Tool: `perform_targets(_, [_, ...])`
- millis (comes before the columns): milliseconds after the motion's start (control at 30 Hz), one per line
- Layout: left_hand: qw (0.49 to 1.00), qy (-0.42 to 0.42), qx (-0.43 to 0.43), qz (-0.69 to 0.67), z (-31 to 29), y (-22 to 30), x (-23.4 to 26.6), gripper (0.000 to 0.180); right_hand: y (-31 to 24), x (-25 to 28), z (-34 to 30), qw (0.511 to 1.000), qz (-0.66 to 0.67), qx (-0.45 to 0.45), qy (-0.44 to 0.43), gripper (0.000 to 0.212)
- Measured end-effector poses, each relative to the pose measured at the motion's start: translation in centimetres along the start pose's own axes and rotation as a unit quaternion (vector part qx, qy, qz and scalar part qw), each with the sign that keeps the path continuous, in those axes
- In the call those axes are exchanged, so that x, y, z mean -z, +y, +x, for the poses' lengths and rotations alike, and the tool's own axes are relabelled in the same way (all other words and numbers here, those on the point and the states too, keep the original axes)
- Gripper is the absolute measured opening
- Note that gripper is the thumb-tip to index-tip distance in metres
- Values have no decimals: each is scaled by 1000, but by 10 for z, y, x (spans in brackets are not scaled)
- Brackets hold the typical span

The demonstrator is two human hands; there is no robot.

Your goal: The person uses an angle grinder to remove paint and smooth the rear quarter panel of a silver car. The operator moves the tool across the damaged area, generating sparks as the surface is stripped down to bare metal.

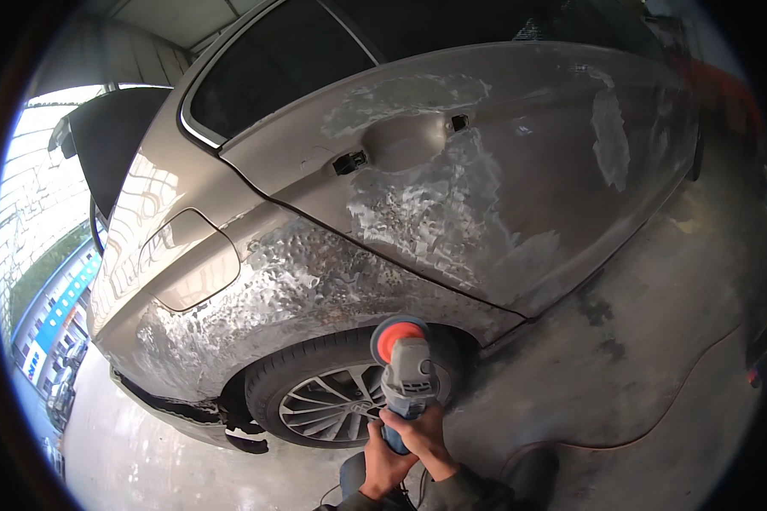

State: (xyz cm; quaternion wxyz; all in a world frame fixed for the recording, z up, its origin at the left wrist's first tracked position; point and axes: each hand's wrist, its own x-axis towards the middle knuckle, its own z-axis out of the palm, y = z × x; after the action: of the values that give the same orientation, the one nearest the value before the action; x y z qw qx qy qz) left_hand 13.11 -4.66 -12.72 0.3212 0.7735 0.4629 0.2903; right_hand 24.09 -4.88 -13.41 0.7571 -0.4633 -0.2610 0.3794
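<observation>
Both of my hands are wrapped around the body of an angle grinder (410, 379) fitted with a sanding disc on a red backing pad (398, 338). My left hand (385, 466) grips its lower end, and my right hand (424, 439) closes around it just above and to the right. The disc is at the wheel arch edge of a taupe car's rear quarter panel (290, 271); I cannot tell whether it touches. Bare, dimpled metal shows across this panel and on the rear door (537, 187). Below the arch sits the rear wheel (328, 407), partly hidden by the grinder.
The door handle is off, leaving two dark openings. A fuel flap (192, 260) is closed on the left. At the lower left, the rear bumper area (179, 417) hangs loose with a torn edge. A thin hose or cable (631, 444) curves over the concrete floor (571, 409).
</observation>
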Motion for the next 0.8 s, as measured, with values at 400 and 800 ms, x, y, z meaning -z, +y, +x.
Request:
perform_targets(400, [999,39,6,-2,37,20,27,85,-43,-37,38,998,6,43,-37,38])
perform_targets(800, [998,46,33,-20,47,56,36,86,-78,-44,53,997,-56,32,-47,46])
